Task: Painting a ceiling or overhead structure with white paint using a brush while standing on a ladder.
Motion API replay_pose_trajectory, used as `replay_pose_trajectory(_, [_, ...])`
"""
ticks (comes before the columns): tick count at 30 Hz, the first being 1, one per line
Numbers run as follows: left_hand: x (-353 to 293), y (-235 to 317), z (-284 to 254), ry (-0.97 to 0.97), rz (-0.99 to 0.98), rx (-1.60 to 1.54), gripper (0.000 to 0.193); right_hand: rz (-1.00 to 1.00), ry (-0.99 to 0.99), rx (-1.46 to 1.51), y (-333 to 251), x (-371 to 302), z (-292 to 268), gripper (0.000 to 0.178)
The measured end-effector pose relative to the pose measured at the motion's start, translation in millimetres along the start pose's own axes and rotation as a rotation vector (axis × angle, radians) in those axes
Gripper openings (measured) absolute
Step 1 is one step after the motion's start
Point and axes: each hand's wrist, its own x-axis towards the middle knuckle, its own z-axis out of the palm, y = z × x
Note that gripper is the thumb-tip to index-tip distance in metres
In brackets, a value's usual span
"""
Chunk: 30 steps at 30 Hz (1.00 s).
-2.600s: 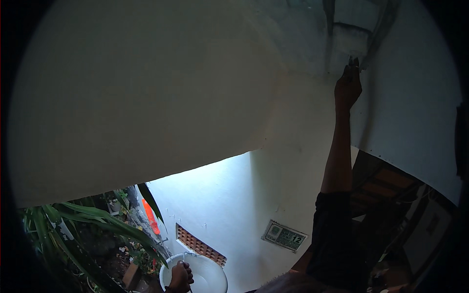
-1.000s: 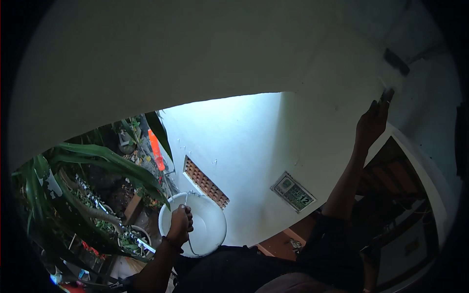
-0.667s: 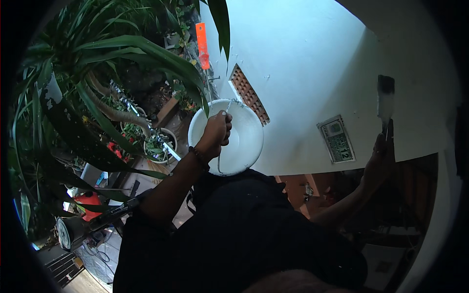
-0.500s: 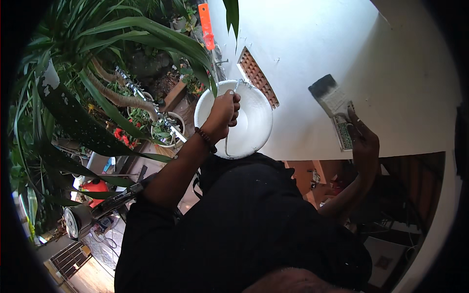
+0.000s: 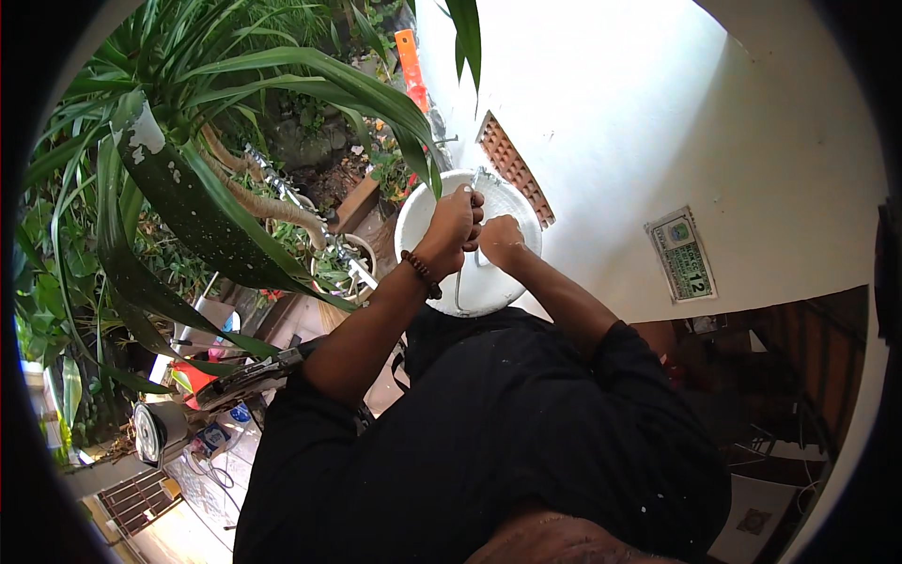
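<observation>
L hand [image 5: 454,218] is closed around the rim/wire handle of the white bucket [image 5: 470,282], held out in front of the torso, above a potted plant [image 5: 343,268]. R hand [image 5: 498,242] sits in the bucket mouth, fingers curled, just beside L hand; prob. gripping a brush, but tool is hidden. White wall [image 5: 611,122] w/ brick vent [image 5: 512,167] behind.

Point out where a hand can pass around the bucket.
Free: right of the white bucket, along the bare white wall between the brick vent and the sticker. Crowded: left of the bucket, long green leaves and potted plants press close. Both hands fill the bucket's mouth.
</observation>
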Motion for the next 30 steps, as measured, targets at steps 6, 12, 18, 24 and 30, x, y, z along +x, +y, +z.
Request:
replay_pose_trajectory(6, [-2,-2,-2,0.020,0.010,0.002,0.018,-0.006,-0.002,0.045,0,-2,8,0.019])
replay_pose_trajectory(12, [-1,-2,0,0.021,0.016,-0.004,0.019,-0.022,0.093,0.020,7,1,32,0.017])
replay_pose_trajectory(18, [5,0,-3,0.023,0.015,-0.027,0.018,0.077,0.183,0.129,18,-27,-18,0.015])
replay_pose_trajectory(24, [7,1,-8,0.062,0.026,-0.027,0.019,0.208,0.255,0.247,20,-77,-62,0.028])
replay_pose_trajectory(30, [5,-2,-11,0.064,0.024,-0.050,0.021,0.282,0.253,0.386,-2,-95,-31,0.028])
